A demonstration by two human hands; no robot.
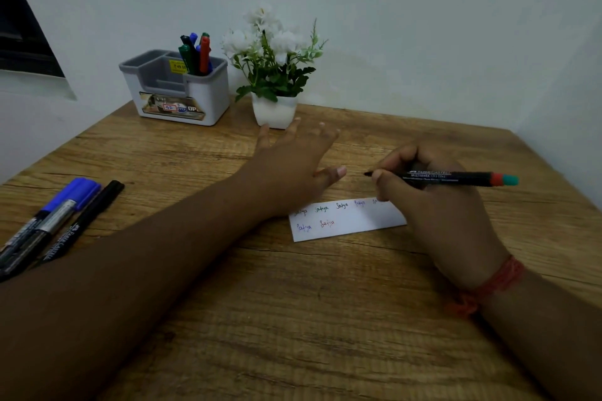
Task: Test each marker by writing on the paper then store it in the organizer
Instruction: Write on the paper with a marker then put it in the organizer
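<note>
My right hand grips a black marker with a red band and a teal end; its tip points left, above the top right of the paper. The white paper strip bears several small words in different colours. My left hand hovers over the table just left of the marker tip, fingers spread and straight, its wrist over the paper's left corner. A grey and white organizer at the back left holds several markers upright. Three more markers lie at the table's left edge.
A white pot of white flowers stands right of the organizer, just beyond my left fingertips. The wooden table meets pale walls at the back and right. A dark panel hangs at the upper left.
</note>
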